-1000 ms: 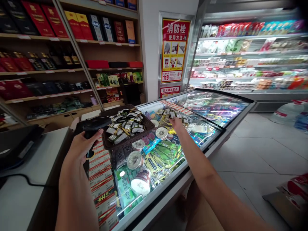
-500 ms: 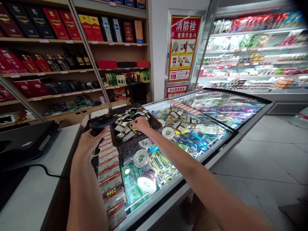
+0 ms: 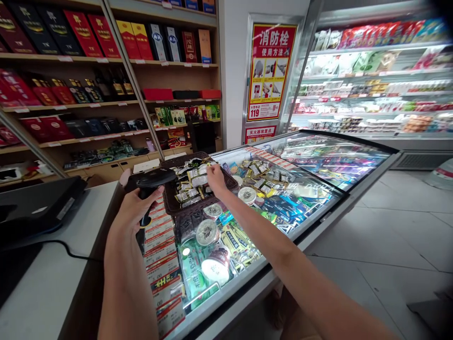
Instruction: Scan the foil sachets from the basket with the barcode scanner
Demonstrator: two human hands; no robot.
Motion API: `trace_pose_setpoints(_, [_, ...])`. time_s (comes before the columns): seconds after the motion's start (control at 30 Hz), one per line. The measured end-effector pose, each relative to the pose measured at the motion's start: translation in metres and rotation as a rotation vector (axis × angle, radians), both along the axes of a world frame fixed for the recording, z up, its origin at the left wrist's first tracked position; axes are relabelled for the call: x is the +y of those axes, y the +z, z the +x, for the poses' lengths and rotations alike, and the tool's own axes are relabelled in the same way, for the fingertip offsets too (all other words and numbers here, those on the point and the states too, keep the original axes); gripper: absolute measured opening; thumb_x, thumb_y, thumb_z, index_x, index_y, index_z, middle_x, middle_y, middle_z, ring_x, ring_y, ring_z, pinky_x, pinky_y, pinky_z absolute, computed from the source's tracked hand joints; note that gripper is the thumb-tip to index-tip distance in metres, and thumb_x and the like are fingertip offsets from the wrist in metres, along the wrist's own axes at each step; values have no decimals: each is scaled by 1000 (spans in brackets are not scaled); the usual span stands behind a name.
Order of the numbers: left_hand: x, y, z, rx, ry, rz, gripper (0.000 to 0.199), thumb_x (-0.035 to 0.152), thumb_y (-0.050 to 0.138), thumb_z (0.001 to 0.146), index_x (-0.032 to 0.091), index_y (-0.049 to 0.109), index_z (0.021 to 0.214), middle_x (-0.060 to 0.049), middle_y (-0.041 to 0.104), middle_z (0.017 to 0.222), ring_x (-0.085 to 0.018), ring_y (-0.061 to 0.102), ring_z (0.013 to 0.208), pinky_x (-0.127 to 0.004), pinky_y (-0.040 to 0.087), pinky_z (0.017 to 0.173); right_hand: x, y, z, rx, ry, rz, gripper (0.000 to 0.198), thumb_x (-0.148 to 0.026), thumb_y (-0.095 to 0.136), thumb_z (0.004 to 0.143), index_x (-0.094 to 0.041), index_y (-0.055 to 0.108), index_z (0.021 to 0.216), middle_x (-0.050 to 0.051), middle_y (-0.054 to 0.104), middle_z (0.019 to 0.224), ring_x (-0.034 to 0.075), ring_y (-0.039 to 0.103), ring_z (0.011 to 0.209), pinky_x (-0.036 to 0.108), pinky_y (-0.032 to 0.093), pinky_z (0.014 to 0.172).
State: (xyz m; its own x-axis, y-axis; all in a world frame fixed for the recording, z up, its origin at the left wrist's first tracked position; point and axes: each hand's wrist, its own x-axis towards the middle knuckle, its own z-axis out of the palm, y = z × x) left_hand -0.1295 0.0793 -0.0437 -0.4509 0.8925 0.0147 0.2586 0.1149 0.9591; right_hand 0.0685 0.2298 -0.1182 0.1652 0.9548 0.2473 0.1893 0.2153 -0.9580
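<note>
My left hand [image 3: 132, 208] is closed round the handle of a black barcode scanner [image 3: 155, 176], whose head points right toward the basket. A dark brown woven basket [image 3: 171, 204] rests on the freezer's glass top, filled with small black, gold and silver packets [image 3: 187, 196]. Above its right side, my right hand [image 3: 215, 181] pinches one snack packet [image 3: 198, 175], pale side showing. The packet is in front of the scanner head, a short gap apart. What is printed on it is too small to read.
The chest freezer [image 3: 244, 278] holds ice cream tubs and bags under glass. Price labels [image 3: 164, 264] line its left edge. At left stands a counter [image 3: 81, 236] with a black device [image 3: 38, 208] and cable. Shelves of boxes, a fire-hydrant poster [image 3: 272, 71] and a lit fridge [image 3: 371, 94] are behind.
My right hand has lifted a packet from the pile and moved slightly right, turning it toward the scanner. My left hand has shifted a little to the right with the scanner.
</note>
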Motion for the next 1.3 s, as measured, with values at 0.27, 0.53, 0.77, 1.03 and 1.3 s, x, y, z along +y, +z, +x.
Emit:
trace_pose_setpoints(0.27, [0, 6, 20, 17, -226, -115, 67, 67, 90, 41, 20, 61, 79, 4, 60, 53, -12, 50, 48, -21, 34, 43, -12, -20, 112, 304, -87, 76, 30, -52, 61, 83, -24, 51, 82, -8, 40, 59, 12, 39, 54, 24, 33, 52])
trace_pose_setpoints(0.53, [1, 5, 58, 73, -360, -144, 61, 69, 87, 46, 21, 61, 73, 3, 59, 53, -12, 48, 46, -23, 31, 44, -19, -31, 126, 398, -7, 39, 33, -54, 66, 76, -25, 50, 80, -9, 34, 54, 11, 29, 49, 25, 23, 48])
trace_pose_setpoints(0.77, [3, 5, 69, 117, -405, -117, 52, 61, 89, 48, 21, 61, 64, 3, 56, 51, -11, 43, 47, -23, 26, 44, -26, -26, 126, 329, 16, 72, 36, -56, 66, 80, -25, 48, 77, -10, 26, 53, 10, 22, 48, 26, 18, 49])
trace_pose_setpoints(1.03, [7, -2, 65, 108, -427, -88, 49, 58, 90, 50, 20, 63, 65, 1, 59, 53, -13, 47, 50, -23, 30, 45, -25, -29, 124, 301, 15, 80, 31, -53, 65, 80, -25, 51, 78, -9, 28, 55, 11, 25, 50, 26, 21, 51])
trace_pose_setpoints(1.3, [5, 1, 70, 117, -413, -97, 53, 61, 90, 46, 21, 60, 63, 1, 58, 53, -12, 47, 48, -23, 31, 45, -28, -28, 123, 312, 37, 44, 30, -52, 65, 80, -25, 50, 78, -9, 28, 54, 10, 25, 49, 25, 23, 49])
